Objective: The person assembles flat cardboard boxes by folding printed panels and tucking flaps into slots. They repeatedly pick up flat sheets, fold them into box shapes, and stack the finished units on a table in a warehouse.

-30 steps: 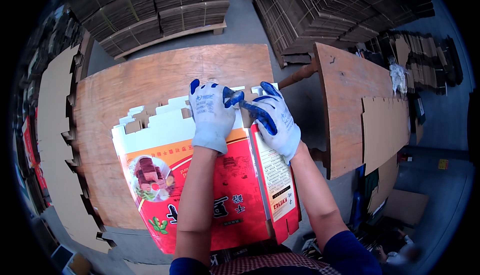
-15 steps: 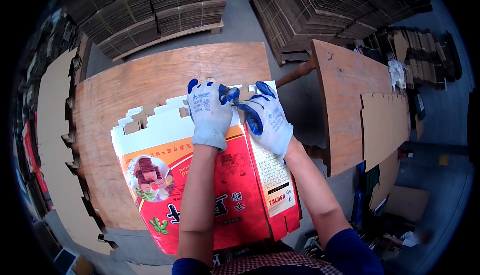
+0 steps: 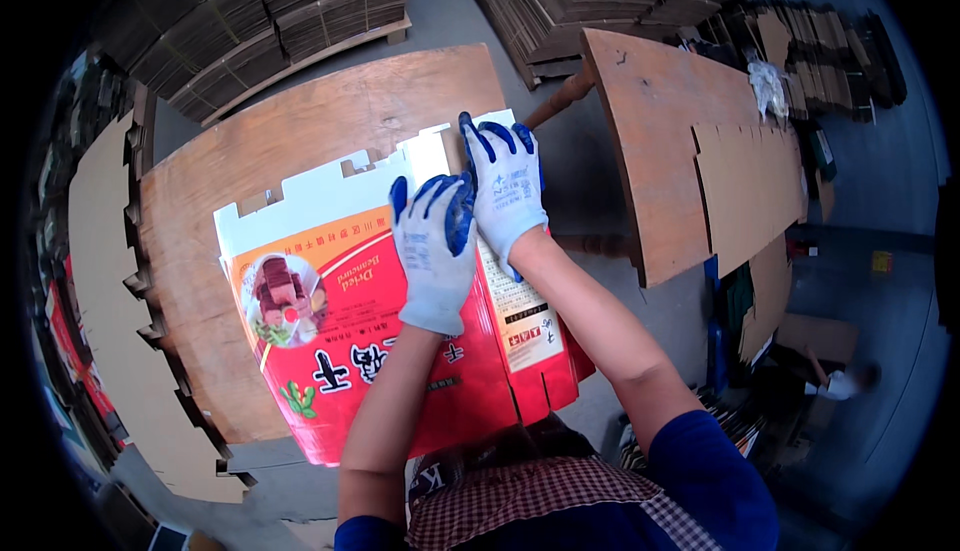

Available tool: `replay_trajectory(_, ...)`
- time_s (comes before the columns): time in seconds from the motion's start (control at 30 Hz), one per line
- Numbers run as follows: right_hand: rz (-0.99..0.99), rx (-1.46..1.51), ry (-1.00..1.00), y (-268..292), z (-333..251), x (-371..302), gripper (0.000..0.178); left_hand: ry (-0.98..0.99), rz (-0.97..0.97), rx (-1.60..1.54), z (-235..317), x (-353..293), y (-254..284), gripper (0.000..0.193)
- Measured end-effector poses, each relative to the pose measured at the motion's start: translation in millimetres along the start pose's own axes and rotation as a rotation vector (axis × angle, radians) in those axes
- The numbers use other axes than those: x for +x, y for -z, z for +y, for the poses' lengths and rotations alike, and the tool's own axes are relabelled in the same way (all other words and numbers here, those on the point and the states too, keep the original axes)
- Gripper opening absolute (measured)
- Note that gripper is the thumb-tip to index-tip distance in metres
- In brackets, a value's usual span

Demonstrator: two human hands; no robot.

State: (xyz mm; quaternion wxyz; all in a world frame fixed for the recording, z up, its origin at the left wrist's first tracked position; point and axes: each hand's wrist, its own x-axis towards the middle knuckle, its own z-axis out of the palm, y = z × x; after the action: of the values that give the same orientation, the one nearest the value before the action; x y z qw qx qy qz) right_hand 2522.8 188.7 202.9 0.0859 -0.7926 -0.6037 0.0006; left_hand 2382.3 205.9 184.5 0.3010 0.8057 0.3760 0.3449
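Apparently working far flaps [image 3: 310, 201] of red carton [image 3: 362, 319], on wooden table [image 3: 400, 91] | fingers: spread, left hand [image 3: 435, 251] + right hand [image 3: 508, 186]; pinching, can't tell | next: probably needs even pressure near table's right edge

Main table [image 3: 330, 111]: brown wood top, worn; bare along far side and left strip.
On it: red, orange and white printed carton blank [image 3: 365, 291], flat, print up, white notched edge at far end; near end runs past table's near edge.
Second table [image 3: 650, 151]: same brown wood, to the right, gap between the two; some marks on top.
Floor [image 3: 450, 11]: grey, shows between tables and stacks.
On floor: pale wooden pallet [image 3: 310, 72], far left.
On pallet: bundled flat brown cardboard [image 3: 335, 16], stacked.
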Motion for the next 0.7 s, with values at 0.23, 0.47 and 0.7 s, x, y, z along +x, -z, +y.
replay_trajectory(0.23, 0.054, -0.098, -0.169, -2.9, -25.5, -29.5, 0.060, -0.026, 0.004, 0.101, -1.7, -2.0, -5.6, 0.035)
replay_trajectory(0.47, 0.008, -0.173, -0.222, -6.1, -36.3, -68.5, 0.055, -0.032, -0.033, 0.157, 0.0, -4.4, -4.4, 0.032)
replay_trajectory(0.7, -0.132, -0.116, -0.203, 15.8, -63.3, -165.5, 0.060, 0.023, 0.002, 0.087, -1.9, -9.9, -2.3, 0.039)
